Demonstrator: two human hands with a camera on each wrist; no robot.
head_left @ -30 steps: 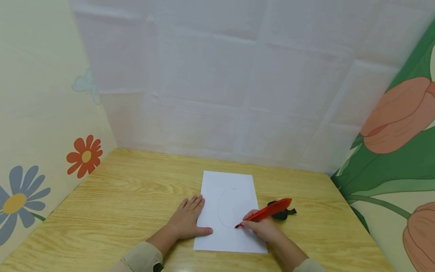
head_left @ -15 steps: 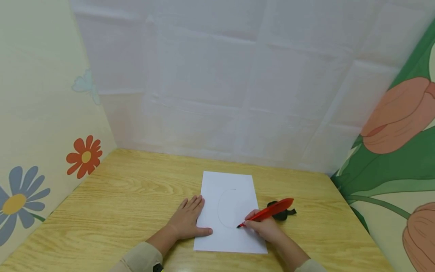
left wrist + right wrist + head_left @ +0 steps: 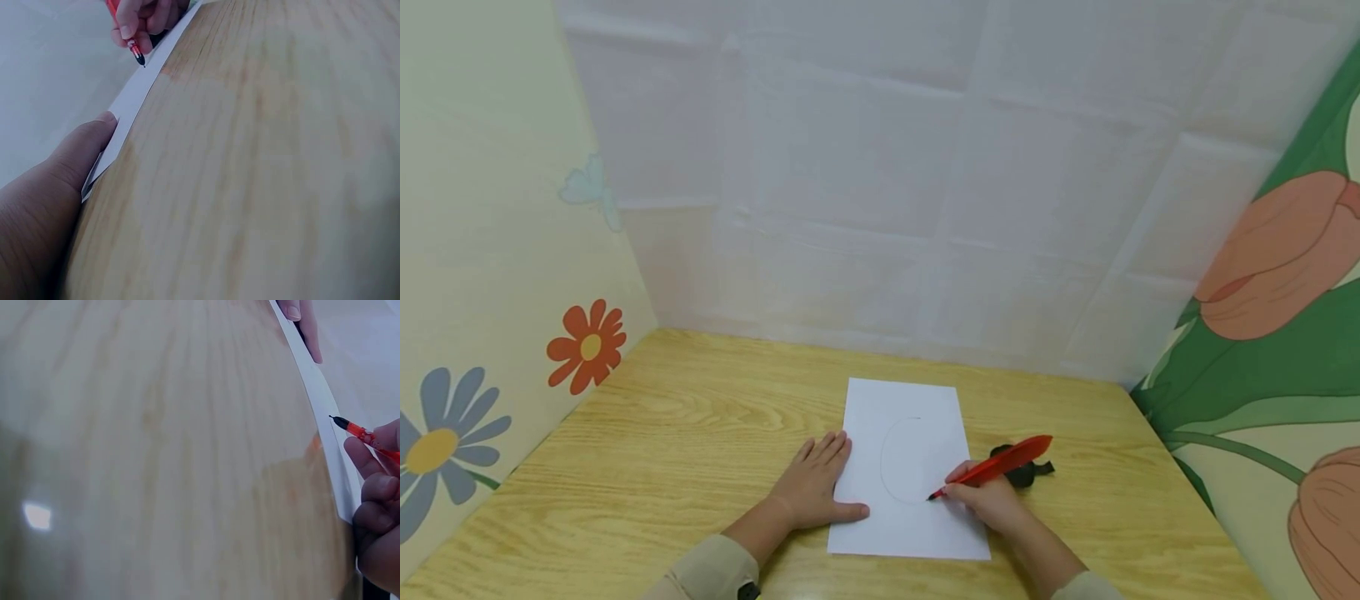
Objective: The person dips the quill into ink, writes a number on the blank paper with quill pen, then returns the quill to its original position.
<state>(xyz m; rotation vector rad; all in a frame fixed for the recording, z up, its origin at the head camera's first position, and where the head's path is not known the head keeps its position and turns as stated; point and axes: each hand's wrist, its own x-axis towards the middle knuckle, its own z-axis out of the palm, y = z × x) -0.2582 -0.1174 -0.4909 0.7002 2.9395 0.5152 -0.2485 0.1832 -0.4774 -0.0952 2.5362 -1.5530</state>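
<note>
A sheet of white paper [image 3: 902, 529] lies on the table, bearing a thin dark curve [image 3: 881, 460] like the left part of an oval. My right hand [image 3: 988, 502] pinches a red feather pen [image 3: 1009, 460] between thumb and fingers. The pen leans to the right, its black tip at the lower end of the curve. Flat on the paper's left edge rests my left hand [image 3: 815, 485], fingers together and thumb spread onto the sheet. In the left wrist view its thumb [image 3: 78, 150] presses the paper's border. The right wrist view shows the pen's black tip [image 3: 340, 422] close to the paper.
A small black object [image 3: 1022, 477] with a short strap-like end lies right of the paper, partly behind the feather. The wood-grain table [image 3: 715, 400] meets a white cloth [image 3: 865, 167] at the back. Flower-printed panels [image 3: 497, 275] stand on both sides.
The pen's tip has slid slightly right and a little upward along the bottom of the curve, lengthening the line. My left hand and the paper stay in place.
</note>
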